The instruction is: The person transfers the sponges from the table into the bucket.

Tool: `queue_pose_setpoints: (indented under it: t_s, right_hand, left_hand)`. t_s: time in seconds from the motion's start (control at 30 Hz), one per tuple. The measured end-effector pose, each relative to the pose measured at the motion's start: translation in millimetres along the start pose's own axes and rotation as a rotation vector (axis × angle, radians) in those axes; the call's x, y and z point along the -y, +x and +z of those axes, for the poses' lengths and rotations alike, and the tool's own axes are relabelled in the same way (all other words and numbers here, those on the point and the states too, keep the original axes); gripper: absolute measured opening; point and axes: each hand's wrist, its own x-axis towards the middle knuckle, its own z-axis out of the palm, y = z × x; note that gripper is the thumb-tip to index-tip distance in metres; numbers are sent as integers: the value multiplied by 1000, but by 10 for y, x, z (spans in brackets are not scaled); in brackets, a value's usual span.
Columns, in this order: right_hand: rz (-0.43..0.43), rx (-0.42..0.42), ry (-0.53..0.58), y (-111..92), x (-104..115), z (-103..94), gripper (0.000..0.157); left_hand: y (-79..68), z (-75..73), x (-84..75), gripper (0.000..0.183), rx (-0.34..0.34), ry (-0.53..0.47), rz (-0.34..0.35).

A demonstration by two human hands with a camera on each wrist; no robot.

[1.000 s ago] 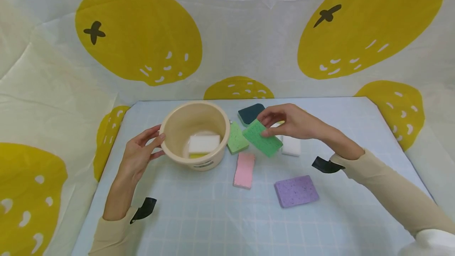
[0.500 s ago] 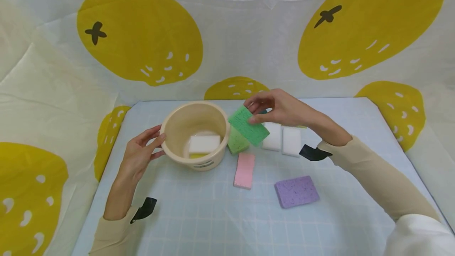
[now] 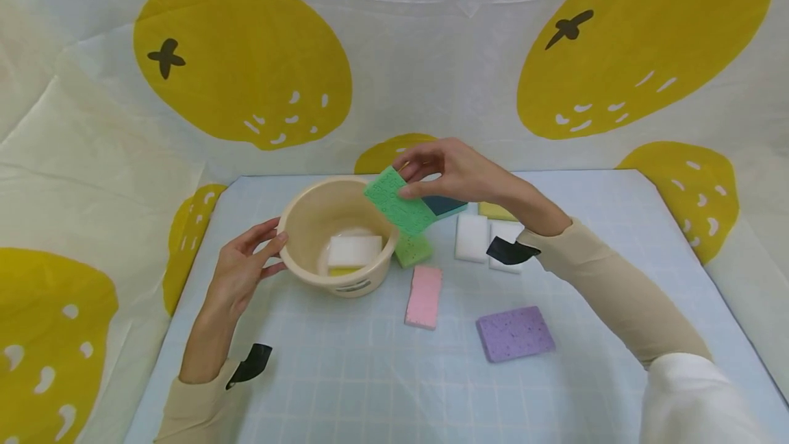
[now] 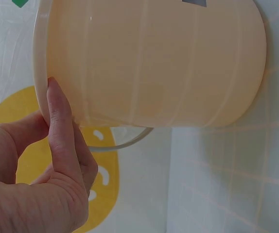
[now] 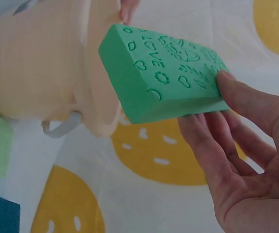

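A cream bucket (image 3: pixel 354 281) stands at the back left of the table. Its rim is pinched between thumb and fingers of my left hand (image 3: pixel 245 262), as the left wrist view also shows. Inside lie a white sponge (image 3: pixel 355 251) and, under it, something yellow. My right hand (image 3: pixel 453 171) grips one end of a green sponge (image 5: pixel 166 75), embossed with small shapes and letters. In the head view that sponge is held tilted, overlapping the bucket's right rim. Beside the bucket, partly hidden, is a light green sponge (image 3: pixel 413 251).
Right of the bucket lie a pink sponge (image 3: pixel 423 297), a dark teal sponge (image 3: pixel 445 205), two white sponges (image 3: pixel 471 238) and a yellow piece (image 3: pixel 495 212). Nearer the front is a purple sponge (image 3: pixel 515 334). A fruit-patterned cloth hangs behind the table.
My right hand has carried the green sponge leftward and up, from above the loose sponges to the bucket's right rim. The left hand and bucket have stayed put.
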Motion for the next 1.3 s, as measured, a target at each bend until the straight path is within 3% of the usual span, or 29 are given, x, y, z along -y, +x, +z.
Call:
queue_pose_setpoints:
  t_s: [0.63, 1.07, 1.3]
  right_hand:
    - [2, 49, 115, 464, -148, 332, 37]
    - [25, 135, 59, 648, -308, 565, 34]
    - [31, 210, 28, 751, -379, 738, 36]
  left_hand:
    - [-2, 11, 0, 64, -7, -18, -2]
    - [-10, 7, -3, 64, 13, -56, 10]
    - [9, 7, 0, 65, 8, -23, -2]
